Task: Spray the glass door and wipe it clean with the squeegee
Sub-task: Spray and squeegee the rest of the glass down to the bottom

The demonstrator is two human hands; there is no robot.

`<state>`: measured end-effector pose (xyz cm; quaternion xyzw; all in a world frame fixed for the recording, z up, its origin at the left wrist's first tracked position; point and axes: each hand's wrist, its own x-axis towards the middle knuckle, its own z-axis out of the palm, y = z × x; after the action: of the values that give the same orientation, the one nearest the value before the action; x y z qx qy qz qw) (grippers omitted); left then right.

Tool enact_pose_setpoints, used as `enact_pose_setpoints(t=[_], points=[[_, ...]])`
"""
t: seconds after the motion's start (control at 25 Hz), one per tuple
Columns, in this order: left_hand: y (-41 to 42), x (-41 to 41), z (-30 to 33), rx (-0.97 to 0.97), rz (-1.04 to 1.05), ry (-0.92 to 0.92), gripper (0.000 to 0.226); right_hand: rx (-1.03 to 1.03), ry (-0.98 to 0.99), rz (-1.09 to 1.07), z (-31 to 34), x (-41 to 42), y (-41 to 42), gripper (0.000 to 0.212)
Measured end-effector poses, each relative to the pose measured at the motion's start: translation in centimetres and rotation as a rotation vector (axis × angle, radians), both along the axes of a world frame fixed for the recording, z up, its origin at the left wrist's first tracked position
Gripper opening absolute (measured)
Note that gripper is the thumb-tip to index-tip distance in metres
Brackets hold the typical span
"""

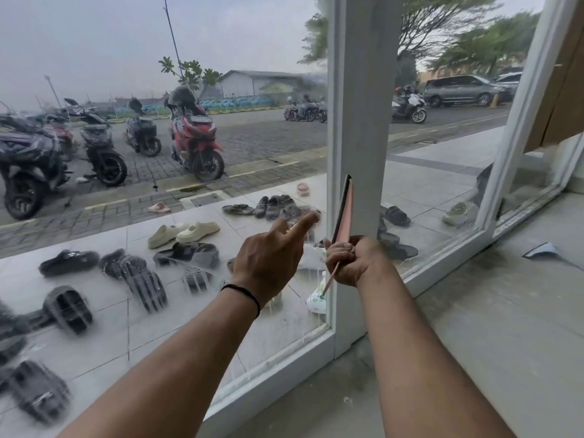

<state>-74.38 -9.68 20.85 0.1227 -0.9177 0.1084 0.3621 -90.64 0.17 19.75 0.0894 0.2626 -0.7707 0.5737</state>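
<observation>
Two forearms reach in from the near edge. The squeegee (343, 213) is gripped upright in the right hand (350, 260), at the frame. Left hand (271, 260): forefinger extended onto the glass door (158, 153), others curled. Glass is sprayed, streaked; wiping judged mostly undone.

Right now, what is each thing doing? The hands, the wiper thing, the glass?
Left hand: forefinger stretched out to the glass, holding nothing.
Right hand: grips the squeegee.
Squeegee: blade upright, in front of the white frame.
Glass door: wet and streaky low down, with drips near the bottom edge.
White frame: upright, between two panes.
</observation>
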Motion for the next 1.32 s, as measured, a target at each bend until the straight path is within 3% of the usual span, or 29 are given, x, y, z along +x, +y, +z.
enact_pose_setpoints(t=[0.52,0.8,1.12,1.32], points=[[0.0,0.9,-2.5,0.073,0.022,-0.076,0.030,0.124,0.058,-0.068,-1.1,2.0,-1.5,0.033],[-0.4,3.1,-2.6,0.084,0.072,-0.102,0.036,0.114,0.047,-0.030,-1.8,3.5,-1.2,0.032],[0.0,6.2,-2.2,0.157,-0.022,-0.007,0.035,0.096,0.046,-0.052,-1.0,4.7,-0.9,0.036],[0.9,5.0,-1.0,0.268,-0.120,0.194,0.046,0.038,0.072,-0.189,0.9,3.6,-2.6,0.045]])
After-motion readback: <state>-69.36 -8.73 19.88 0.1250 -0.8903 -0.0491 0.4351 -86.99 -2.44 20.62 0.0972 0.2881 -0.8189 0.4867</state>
